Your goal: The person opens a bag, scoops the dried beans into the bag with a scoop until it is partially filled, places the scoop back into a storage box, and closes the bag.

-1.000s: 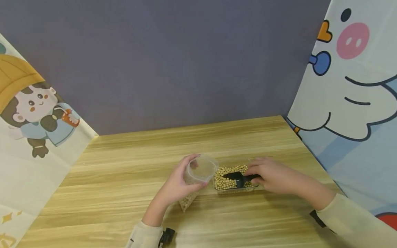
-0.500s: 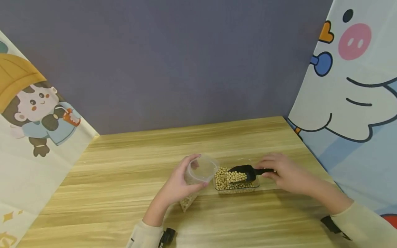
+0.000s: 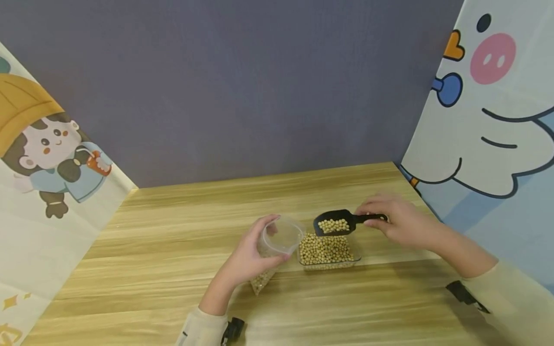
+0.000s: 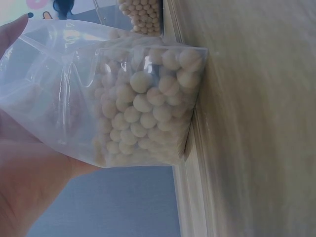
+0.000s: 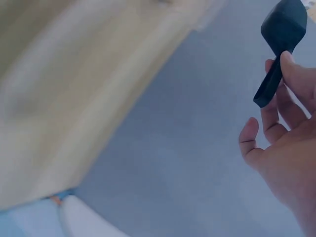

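My left hand (image 3: 242, 259) holds a clear plastic bag (image 4: 140, 106) round its wide mouth, which faces up. Pale round beans fill the bag's lower part, and its base stands on the table. To the right, my right hand (image 3: 402, 222) pinches the handle of a black scoop (image 3: 351, 219) between thumb and fingers. Soybeans (image 3: 333, 226) lie in the scoop's bowl. It hangs above a clear rectangular container (image 3: 331, 265), which holds many more soybeans. From the right wrist, the underside of the scoop (image 5: 284, 29) shows, with its load hidden.
The wood-grain table (image 3: 173, 250) carries the bag and the container. A grey panel (image 3: 238, 96) rises behind it. Cartoon-printed walls stand at the left (image 3: 26, 230) and right (image 3: 497, 144). Dark wrist bands show at both cuffs.
The scoop has come out of the soybeans in the container, now loaded, and my right hand has raised it above them. The left hand and the bag have stayed in place.
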Demonstrator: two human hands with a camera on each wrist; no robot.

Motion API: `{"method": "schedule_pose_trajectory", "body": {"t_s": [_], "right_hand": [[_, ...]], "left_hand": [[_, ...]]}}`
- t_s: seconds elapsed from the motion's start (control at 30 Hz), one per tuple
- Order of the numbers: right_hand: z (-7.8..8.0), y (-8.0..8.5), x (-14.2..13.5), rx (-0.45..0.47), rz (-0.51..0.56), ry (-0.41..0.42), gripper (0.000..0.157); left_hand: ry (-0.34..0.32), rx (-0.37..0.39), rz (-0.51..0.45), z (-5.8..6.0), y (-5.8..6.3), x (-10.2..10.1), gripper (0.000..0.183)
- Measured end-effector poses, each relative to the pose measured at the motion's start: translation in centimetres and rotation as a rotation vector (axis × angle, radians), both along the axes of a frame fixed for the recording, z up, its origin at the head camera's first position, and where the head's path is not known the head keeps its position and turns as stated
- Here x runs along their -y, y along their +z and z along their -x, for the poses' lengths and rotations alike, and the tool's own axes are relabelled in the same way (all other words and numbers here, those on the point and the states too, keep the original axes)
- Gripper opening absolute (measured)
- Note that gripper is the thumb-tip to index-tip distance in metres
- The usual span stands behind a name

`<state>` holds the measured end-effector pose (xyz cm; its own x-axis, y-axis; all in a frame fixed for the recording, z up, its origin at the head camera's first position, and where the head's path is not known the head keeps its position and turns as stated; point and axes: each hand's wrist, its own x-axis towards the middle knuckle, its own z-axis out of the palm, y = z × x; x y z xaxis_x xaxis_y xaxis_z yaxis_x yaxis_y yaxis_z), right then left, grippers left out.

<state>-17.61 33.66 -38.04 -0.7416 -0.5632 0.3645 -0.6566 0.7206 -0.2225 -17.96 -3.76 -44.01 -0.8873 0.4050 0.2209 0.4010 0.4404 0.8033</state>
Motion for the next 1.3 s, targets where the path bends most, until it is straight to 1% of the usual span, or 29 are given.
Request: {"method": "schedule_pose_trajectory", "body": {"t_s": [0.1, 0.17, 0.23, 0.33, 0.5, 0.7, 0.8, 0.9, 1.03, 1.1, 1.17, 1.23, 1.3], "right_hand": [[0.2, 2.2, 1.6, -0.028, -0.039, 0.021, 0.029], [0.2, 3.3, 3.0, -0.06, -0.067, 0.041, 0.029], [0.2, 4.0, 4.3, -0.086, -0.086, 0.064, 0.027], [0.1, 4.4, 5.8, -0.117, -0.097, 0.099, 0.025], [0.0, 4.4, 6.9, -0.089, -0.083, 0.096, 0.029], [-0.2, 4.3, 6.7, -0.065, -0.06, 0.09, 0.032], [-0.2, 4.1, 5.9, -0.072, -0.082, 0.089, 0.03], [0.0, 3.4, 4.6, -0.06, -0.112, 0.084, 0.027], [0.0, 2.3, 2.4, -0.022, -0.114, 0.036, 0.026], [0.0, 1.9, 1.4, -0.031, -0.102, -0.001, 0.027], [0.0, 1.5, 0.6, -0.063, -0.092, -0.032, 0.028], [0.3, 1.2, 0.3, -0.118, -0.117, -0.042, 0.028], [0.5, 0.8, 0.3, -0.167, -0.164, -0.047, 0.027]], "left_hand": [[0.0, 0.004, 0.004, 0.0, 0.0, 0.0, 0.093], [-0.002, 0.003, 0.006, 0.1, 0.0, 0.0, 0.093], [-0.003, 0.011, 0.009, 0.1, 0.1, -0.1, 0.093], [-0.011, 0.02, 0.0, 0.1, 0.1, -0.1, 0.093], [-0.016, 0.026, -0.008, 0.1, 0.0, -0.1, 0.093], [-0.021, 0.03, -0.01, 0.1, 0.0, -0.1, 0.092], [-0.016, 0.029, -0.005, 0.0, 0.1, -0.1, 0.092], [-0.013, 0.018, 0.002, 0.0, 0.1, 0.0, 0.092], [-0.014, -0.005, 0.004, 0.0, 0.1, 0.0, 0.092], [-0.014, -0.015, 0.005, 0.0, 0.0, 0.0, 0.092], [-0.013, -0.02, 0.004, 0.0, 0.0, 0.0, 0.092], [-0.01, -0.021, 0.004, 0.0, 0.0, 0.0, 0.093], [-0.006, -0.023, 0.003, 0.0, 0.0, 0.0, 0.093]]}}
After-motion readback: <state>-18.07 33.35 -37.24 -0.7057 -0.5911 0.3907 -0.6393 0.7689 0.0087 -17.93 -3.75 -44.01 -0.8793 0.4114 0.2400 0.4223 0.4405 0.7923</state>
